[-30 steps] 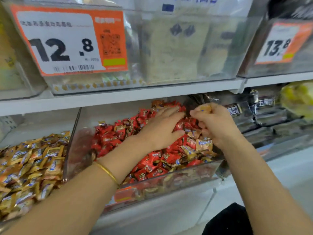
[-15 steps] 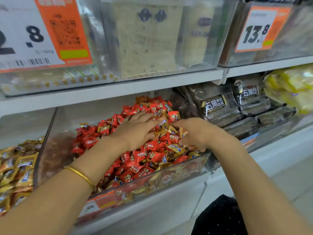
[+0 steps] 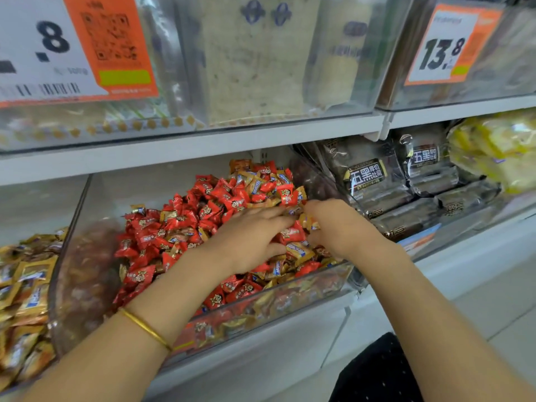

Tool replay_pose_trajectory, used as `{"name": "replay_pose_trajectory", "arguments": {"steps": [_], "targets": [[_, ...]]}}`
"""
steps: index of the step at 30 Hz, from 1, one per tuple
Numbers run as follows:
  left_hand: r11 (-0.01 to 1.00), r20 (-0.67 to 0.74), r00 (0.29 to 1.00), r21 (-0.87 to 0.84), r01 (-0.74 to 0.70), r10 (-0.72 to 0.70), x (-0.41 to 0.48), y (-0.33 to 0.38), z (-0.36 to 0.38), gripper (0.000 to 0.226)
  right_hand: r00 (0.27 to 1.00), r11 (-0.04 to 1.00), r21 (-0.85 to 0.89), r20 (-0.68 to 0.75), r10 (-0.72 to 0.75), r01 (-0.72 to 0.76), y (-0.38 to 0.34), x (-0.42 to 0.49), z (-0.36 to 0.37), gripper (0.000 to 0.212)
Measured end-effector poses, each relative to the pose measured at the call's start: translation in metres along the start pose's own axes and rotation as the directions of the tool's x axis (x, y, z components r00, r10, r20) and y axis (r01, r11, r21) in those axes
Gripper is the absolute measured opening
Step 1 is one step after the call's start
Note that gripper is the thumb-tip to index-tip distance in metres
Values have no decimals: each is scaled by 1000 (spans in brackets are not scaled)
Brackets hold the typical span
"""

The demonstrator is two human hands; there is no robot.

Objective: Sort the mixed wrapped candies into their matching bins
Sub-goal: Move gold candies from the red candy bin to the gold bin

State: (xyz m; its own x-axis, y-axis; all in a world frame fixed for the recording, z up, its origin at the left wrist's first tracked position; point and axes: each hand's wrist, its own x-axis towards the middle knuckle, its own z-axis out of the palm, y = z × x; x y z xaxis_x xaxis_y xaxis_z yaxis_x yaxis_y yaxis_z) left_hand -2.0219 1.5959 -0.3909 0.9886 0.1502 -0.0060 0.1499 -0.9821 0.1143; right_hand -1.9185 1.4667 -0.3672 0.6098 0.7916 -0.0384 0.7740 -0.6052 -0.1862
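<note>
A clear bin [image 3: 290, 300] on the lower shelf holds a heap of red wrapped candies [image 3: 179, 224] with gold wrapped candies [image 3: 298, 252] mixed in, mostly at its right side. My left hand [image 3: 249, 239] lies palm down on the heap, its fingers straight and pointing right. Just to its right, my right hand [image 3: 339, 227] digs into the pile with fingers curled, and gold wrappers poke out under the fingertips. The two hands nearly touch. A second bin at the far left holds only gold candies [image 3: 26, 285].
Black wrapped packs [image 3: 368, 175] fill the bin to the right, with yellow packs [image 3: 499, 146] beyond them. The upper shelf edge [image 3: 203, 146] hangs close over the bins, carrying clear boxes with orange price tags [image 3: 446, 44]. A gold bangle [image 3: 145, 329] sits on my left wrist.
My right hand, raised a second ago with a gold candy pinched in it, has dropped into the pile beside my left hand. The left hand stays flat on the candies.
</note>
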Motion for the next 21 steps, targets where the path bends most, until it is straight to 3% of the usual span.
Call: {"name": "replay_pose_trajectory", "arguments": {"steps": [5, 9, 11, 14, 16, 18, 21], "targets": [[990, -46, 997, 121, 69, -64, -16, -23, -3, 45, 991, 964, 260, -134, -16, 51, 5, -2, -3, 34], [967, -15, 984, 180, 179, -179, -32, -53, -13, 52, 992, 832, 555, -116, 43, 29, 11, -1, -5, 44], [972, -16, 976, 94, 216, -216, -35, -59, -16, 52, 994, 727, 686, -87, 67, 12, 13, 0, -3, 37], [983, -258, 949, -38, 178, -181, -30, -43, -20, 42, 996, 487, 873, -26, 84, -18, 12, -2, -7, 14], [987, -353, 927, -142, 80, -126, -23, -25, -21, 35, 997, 411, 911, -2, 77, -30, 9, -3, -8, 9], [975, -271, 960, -221, 6, -68, -17, -11, -16, 33, 996, 396, 917, 8, 87, -42, 5, -3, -7, 8], [971, -112, 990, -235, 53, -81, -16, -10, -5, 30, 991, 544, 839, -84, 101, 16, -1, 1, -1, 5]]}}
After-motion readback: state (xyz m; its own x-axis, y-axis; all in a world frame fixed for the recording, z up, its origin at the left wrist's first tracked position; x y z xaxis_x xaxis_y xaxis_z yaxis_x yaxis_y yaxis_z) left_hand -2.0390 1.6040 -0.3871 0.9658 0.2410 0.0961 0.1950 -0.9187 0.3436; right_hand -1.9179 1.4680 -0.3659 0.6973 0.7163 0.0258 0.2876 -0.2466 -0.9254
